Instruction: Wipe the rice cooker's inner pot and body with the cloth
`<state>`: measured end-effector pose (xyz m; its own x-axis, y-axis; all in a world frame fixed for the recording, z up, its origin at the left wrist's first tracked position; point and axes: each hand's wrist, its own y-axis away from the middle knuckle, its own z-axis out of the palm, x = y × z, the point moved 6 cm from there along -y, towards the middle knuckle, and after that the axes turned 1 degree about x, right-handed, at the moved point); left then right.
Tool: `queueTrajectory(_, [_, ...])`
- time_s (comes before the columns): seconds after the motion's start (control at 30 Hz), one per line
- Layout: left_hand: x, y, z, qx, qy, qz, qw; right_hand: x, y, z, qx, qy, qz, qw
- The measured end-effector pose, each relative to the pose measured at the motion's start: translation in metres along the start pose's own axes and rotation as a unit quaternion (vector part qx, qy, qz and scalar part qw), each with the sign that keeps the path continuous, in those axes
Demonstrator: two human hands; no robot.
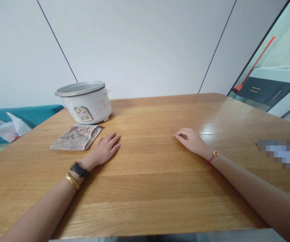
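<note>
My left hand [105, 149] lies palm down on the wooden table [145, 188], fingers spread, holding nothing. Just left of its fingertips is a flat, folded patterned cloth [74, 137] in beige and reddish brown; a small gap separates them. Behind the cloth stands a white rice cooker [94, 106] with a grey rim, a front switch panel and faded pink flowers. No lid covers it, and its inside bottom is hidden from this angle. My right hand [189, 139] rests on its side on the table, thumb and fingertips curled together in a loose loop with nothing visible in them.
A pale panelled wall [145, 50] rises behind the table. On the left, a white plastic bag [8, 127] sits on a teal seat [44, 112]. A pixelated patch covers something at the right edge. Beyond, an orange-red broom [257, 64] leans near dark drawers [266, 90].
</note>
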<state>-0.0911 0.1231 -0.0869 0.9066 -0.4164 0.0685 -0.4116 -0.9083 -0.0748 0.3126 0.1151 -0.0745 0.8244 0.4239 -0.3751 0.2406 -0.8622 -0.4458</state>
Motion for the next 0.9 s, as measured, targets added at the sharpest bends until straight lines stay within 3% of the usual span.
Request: queueTrajectory(0.9, [-0.0006,0.0006,-0.0004,0.016,0.006,0.001,1.000,0.0010,-0.0005,0.0019,-0.005,0.006,-0.006,1.000])
